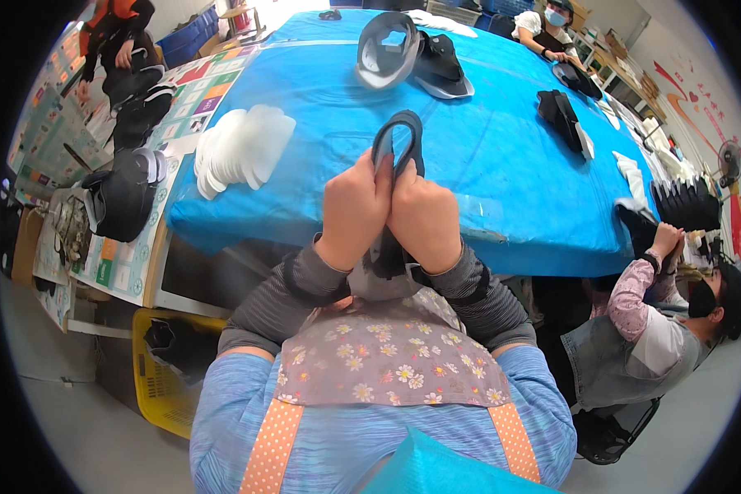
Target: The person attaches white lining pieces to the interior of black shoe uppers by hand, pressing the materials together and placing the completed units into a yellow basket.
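My left hand (356, 204) and my right hand (424, 216) are side by side at the near edge of the blue-covered table. Both are closed, pinching opposite sides of what looks like a black shoe upper (409, 123). Its rounded opening stands up between my fists, with a grey lining inside. The lower part hangs toward my apron, partly hidden by my hands. Farther back on the table lie another black upper with a pale edge (443, 70) and a round grey-white piece with an open middle (384, 62). Left of my hands, white sole-shaped sheets (243, 148) are fanned out.
Blue sheeting covers the table (329, 99). A stack of black pieces (125, 193) stands on the left side table. Below it is a yellow crate (160, 403). A co-worker (650, 329) sits at right, handling a black piece; others work farther back. More black uppers (561, 119) lie at right.
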Motion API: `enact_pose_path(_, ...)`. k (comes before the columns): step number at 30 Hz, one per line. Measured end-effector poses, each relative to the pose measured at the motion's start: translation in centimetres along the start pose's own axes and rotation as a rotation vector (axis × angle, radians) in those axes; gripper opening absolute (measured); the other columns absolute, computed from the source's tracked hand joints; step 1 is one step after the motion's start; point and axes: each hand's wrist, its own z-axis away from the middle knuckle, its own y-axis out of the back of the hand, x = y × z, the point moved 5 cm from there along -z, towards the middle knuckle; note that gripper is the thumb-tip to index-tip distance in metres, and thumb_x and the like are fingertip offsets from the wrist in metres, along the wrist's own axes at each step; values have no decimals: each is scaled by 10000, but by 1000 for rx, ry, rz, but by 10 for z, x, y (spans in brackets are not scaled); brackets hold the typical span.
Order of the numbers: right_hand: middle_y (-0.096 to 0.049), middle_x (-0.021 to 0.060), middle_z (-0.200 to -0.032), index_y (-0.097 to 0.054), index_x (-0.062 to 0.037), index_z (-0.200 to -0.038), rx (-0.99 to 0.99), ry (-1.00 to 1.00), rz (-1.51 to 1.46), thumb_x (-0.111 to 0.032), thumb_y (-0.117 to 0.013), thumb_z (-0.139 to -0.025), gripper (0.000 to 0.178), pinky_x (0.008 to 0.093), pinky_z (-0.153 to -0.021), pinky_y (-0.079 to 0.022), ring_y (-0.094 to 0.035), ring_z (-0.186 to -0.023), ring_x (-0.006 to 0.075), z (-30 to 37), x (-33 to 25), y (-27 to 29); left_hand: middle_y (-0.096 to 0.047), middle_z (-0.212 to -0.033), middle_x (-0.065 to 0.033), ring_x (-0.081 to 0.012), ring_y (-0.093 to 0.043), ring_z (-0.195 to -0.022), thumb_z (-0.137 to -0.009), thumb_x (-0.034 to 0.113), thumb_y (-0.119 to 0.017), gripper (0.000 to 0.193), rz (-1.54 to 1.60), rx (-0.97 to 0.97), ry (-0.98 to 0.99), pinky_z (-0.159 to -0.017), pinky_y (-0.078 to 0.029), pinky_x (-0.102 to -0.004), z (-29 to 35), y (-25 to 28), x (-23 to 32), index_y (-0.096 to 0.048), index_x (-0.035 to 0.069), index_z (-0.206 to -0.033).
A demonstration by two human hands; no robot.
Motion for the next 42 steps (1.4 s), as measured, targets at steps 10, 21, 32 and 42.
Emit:
enact_pose_path(10, -622, 119, -592, -550, 1, -858, -7, -156, -114, -195, -563, -973, 227, 365, -437, -500, -643, -494, 273, -2, 0, -12, -642, -715, -227, -429, -633, -658, -997, 242, -562, 251, 37, -2, 2, -569, -491, -481, 2, -2, -23, -637, 3, -972)
enact_pose_path(21, -631, 127, -602, -523, -31, -825, -72, -158, -71, -194, -566, -972, 224, 388, -430, -498, -650, -502, 300, -6, -10, -33, -645, -722, -234, -433, -635, -661, -999, 239, -554, 272, 26, 26, 34, -568, -490, -495, 6, -6, -51, -622, -16, -936)
enact_pose_path(32, -693, 249, -906, -540, 121, -1310, -248, -99, -460, -300, -717, -901, 613, 414, -681, -544, -687, -840, 392, -16, -15, -22, -684, -988, -310, -455, -670, -966, -912, 676, -557, 882, 66, -153, 392, -785, -522, -484, 9, -2, -131, -490, -135, -1253)
enact_pose_path(42, -639, -16, -855, -536, -80, -1381, -392, -469, -1163, -274, -626, -1015, 424, 226, -662, -431, -537, -759, 60, -37, 27, -79, -627, -908, -86, -153, -551, -751, -1039, 249, -556, 303, 488, 283, 249, -702, -478, -303, 32, 42, -157, -593, 52, -1266)
